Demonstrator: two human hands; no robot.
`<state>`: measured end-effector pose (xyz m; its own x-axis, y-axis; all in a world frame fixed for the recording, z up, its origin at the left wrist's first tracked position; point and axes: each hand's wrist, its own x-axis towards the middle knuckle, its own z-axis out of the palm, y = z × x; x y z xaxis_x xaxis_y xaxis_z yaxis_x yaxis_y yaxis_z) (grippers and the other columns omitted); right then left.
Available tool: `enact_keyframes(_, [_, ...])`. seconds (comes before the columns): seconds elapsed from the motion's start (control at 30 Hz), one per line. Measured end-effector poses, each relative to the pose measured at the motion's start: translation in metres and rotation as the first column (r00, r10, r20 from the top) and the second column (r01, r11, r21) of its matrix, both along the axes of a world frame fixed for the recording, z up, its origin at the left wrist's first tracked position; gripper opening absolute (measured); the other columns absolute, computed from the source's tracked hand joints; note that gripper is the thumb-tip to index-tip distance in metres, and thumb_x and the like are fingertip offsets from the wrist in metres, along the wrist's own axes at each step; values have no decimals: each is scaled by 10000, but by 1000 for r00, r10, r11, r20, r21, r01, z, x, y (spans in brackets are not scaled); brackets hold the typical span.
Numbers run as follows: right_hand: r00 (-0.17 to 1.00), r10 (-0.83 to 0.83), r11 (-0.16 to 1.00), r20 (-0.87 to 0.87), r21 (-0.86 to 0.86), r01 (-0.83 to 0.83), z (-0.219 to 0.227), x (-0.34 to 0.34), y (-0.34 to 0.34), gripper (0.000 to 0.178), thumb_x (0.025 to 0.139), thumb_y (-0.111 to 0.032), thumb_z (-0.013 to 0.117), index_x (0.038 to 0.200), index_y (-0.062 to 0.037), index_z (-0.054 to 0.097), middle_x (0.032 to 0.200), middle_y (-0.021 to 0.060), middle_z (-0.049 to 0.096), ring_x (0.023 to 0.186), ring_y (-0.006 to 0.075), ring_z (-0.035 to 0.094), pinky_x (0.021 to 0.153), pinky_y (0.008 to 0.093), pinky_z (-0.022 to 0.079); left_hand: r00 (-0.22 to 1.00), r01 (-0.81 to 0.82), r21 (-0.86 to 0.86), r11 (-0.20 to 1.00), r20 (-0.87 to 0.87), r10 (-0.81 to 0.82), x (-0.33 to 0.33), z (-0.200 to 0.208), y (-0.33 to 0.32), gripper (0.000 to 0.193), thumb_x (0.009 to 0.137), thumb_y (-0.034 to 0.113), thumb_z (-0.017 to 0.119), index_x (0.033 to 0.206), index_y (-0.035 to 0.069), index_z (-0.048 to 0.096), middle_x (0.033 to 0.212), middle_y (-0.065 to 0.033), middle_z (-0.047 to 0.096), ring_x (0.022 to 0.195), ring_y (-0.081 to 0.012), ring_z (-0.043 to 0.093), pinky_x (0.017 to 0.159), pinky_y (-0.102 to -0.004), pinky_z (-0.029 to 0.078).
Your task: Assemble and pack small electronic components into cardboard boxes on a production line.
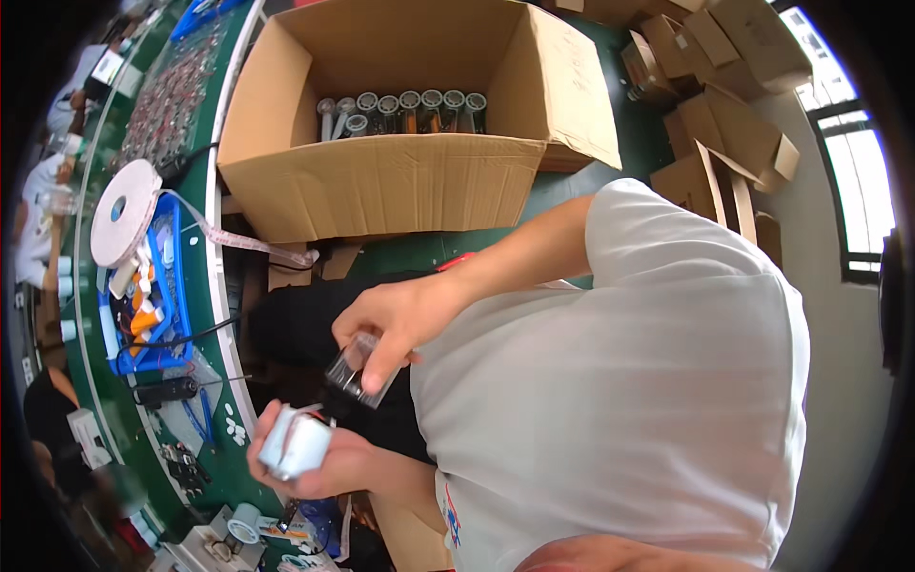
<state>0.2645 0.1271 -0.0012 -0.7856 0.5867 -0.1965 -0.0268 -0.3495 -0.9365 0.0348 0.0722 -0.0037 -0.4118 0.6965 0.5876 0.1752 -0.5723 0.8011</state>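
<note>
My left hand [319, 467], low in the head view, has its fingers wrapped round a pale blue-white housing [297, 446]. A dark reddish wire or strip runs along the top of this housing; motion blurs its details. Just above it, my right hand [400, 319] grips a clear, ribbed plastic container [348, 374] between thumb and fingers. The container tilts toward the housing, and its lower end looks dark. Whether the two pieces touch is hard to make out. Both hands are over my dark-clothed lap, beside the green worktable [214, 286].
A large open carton [381, 186] holds several clear cylinders with grey rings. On the table are a tape roll [107, 234], a blue bin [181, 334] of small parts, a black-handled screwdriver [167, 391] and blue pliers [200, 419]. More cartons [705, 176] stand behind; people work across the table.
</note>
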Motion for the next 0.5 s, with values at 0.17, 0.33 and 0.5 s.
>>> enact_keyframes(0.17, [987, -155, 987, 46, -30, 156, -15, 75, -23, 478, 872, -431, 824, 1081, -31, 665, 970, 86, 660, 745, 168, 601, 651, 295, 539, 765, 479, -171, 861, 563, -313, 8, 10, 20, 639, 1048, 589, 458, 1297, 13, 576, 1196, -170, 674, 1050, -259, 661, 753, -303, 540])
enact_keyframes(0.33, [878, -198, 916, 436, -236, 324, -66, 187, -73, 516, 920, -485, 761, 1183, -62, 631, 944, 81, 610, 740, 167, 584, 669, 282, 496, 721, 604, -298, 739, 598, -349, 38, 6, 15, 538, 1076, 469, 417, 1371, 38, 546, 1185, -155, 666, 1020, -251, 664, 730, -287, 518])
enact_keyframes(0.5, [565, -341, 587, 751, -300, 752, -168, 317, -132, 391, 971, -419, 740, 1099, -77, 599, 767, 59, 550, 641, 164, 556, 597, 303, 476, 697, 654, -339, 677, 618, -363, 46, -2, 19, 482, 1070, 384, 405, 1375, 40, 547, 1191, -155, 658, 1010, -245, 662, 712, -272, 496])
